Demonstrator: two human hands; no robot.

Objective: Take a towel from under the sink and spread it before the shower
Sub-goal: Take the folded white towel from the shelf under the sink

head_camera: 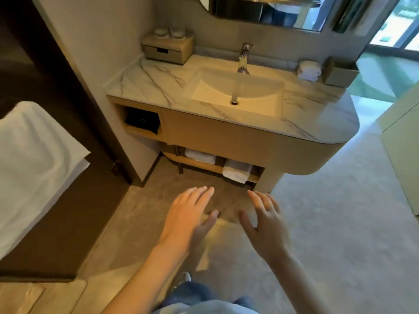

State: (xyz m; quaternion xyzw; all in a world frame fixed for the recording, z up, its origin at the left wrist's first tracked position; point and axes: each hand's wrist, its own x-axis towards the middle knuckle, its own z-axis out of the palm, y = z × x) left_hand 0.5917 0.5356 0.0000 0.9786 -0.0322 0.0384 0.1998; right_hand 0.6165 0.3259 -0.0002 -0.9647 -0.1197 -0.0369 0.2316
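Note:
Two folded white towels lie on the low wooden shelf (199,165) under the sink (235,91): one towel (200,155) at the left, another towel (237,170) at the right, hanging slightly over the shelf's front edge. My left hand (188,219) and my right hand (266,225) are stretched out side by side over the floor, below the shelf in the view. Both have fingers spread and hold nothing. Neither touches a towel. The shower is out of sight.
The marble counter (154,80) carries a small drawer box with glasses (169,47), a tap (243,57), rolled cloths (309,70) and a grey box (340,72). A cubby holds a black item (142,120). White bedding (34,164) lies at the left. A dark doorframe (74,91) stands beside the vanity.

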